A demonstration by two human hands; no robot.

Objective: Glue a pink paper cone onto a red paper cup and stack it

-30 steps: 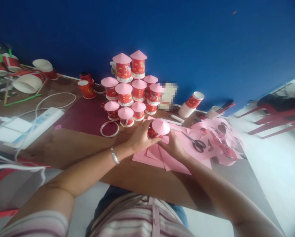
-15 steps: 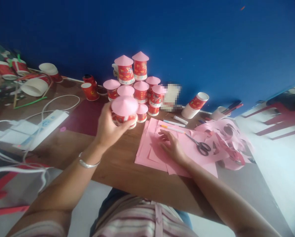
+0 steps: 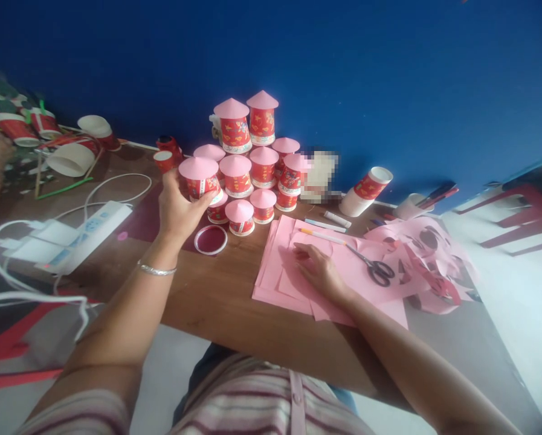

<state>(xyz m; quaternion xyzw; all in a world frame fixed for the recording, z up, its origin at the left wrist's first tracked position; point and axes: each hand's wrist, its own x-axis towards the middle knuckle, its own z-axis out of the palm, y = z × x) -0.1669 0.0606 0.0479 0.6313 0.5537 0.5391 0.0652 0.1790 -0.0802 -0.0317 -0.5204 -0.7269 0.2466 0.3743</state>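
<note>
My left hand (image 3: 176, 208) grips a red paper cup topped with a pink paper cone (image 3: 199, 178), holding it just left of a stack of several like cups (image 3: 248, 154) against the blue wall. A roll of tape (image 3: 211, 239) lies on the table right below that hand. My right hand (image 3: 318, 270) rests flat, fingers spread, on a pile of pink paper sheets (image 3: 284, 272). Black-handled scissors (image 3: 374, 269) and a pen (image 3: 322, 237) lie on the paper just beyond it.
A white power strip (image 3: 78, 232) with cables sits at the left. Upturned red and white cups (image 3: 71, 158) clutter the far left. A lying cup (image 3: 365, 190), a glue stick (image 3: 337, 219) and pink paper scraps (image 3: 427, 260) lie at the right. Red chairs (image 3: 531, 217) stand beyond.
My left hand has carried the coned cup from the pink paper leftward and up to the left side of the stack. My right hand let go and settled flat on the paper.
</note>
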